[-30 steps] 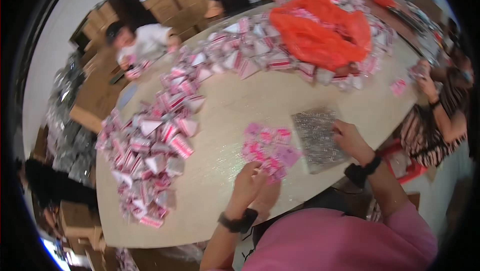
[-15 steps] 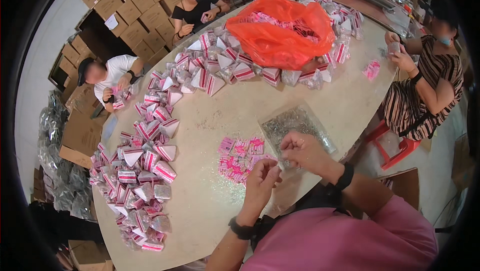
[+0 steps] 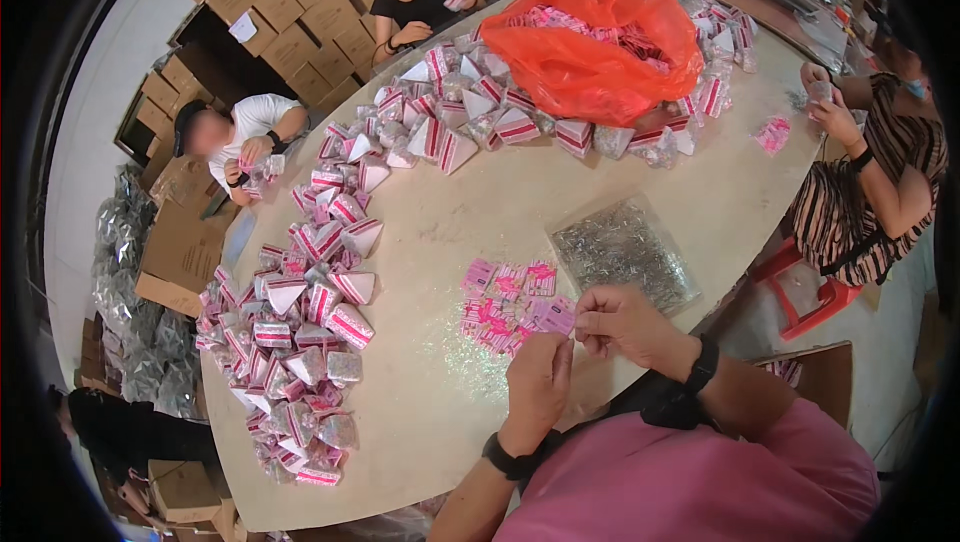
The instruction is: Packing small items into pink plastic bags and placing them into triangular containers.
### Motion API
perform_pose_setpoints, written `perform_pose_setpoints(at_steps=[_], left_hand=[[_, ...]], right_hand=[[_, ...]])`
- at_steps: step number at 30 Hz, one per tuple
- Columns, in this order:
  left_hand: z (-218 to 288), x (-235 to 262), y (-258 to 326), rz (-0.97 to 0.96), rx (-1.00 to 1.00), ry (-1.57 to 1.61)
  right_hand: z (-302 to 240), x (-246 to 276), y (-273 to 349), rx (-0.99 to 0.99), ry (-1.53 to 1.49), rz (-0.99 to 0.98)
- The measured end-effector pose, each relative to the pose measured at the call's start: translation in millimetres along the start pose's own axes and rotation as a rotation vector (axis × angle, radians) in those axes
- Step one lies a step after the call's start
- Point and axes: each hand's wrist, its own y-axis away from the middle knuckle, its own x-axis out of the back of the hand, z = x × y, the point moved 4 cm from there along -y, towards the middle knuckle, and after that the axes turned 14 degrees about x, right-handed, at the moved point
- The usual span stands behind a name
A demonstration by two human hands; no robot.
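Low in the middle of the frame, the person's right hand pinches a small pink card between thumb and first fingers, at the right edge of a loose spread of pink cards lying on the pale table. The left hand is just below it, fingers curled narrow toward the same card (whether they touch it I cannot tell). Both hands are close to the near table edge, which bends down to the lower left.

Just above the right hand lies a clear bag of silvery bits, near the table's right edge. Between the cards and the long band of pink-and-white folded packets on the left there is bare table — wide, open room. In the upper middle an orange plastic bag sits among more packets. Other people sit around the table — upper left, top, and right.
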Motion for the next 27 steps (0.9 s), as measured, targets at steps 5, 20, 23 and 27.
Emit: perform_pose_setpoints(at_steps=[5, 20, 23, 27], left_hand=[[-4, 4, -2, -0.055, -0.051, -0.013], [-122, 29, -24, -0.027, 0.135, -0.544], [-112, 32, -23, -0.018, 0.160, -0.528], [-106, 20, -19, -0.044, 0.156, -0.569]], right_hand=[[3, -1, -1, 0.044, 0.001, 0.026], [-3, 19, 3, 0.076, 0.079, 0.059], [1, 18, 1, 0.094, 0.092, 0.075], [6, 15, 0, 0.096, 0.098, 0.065]])
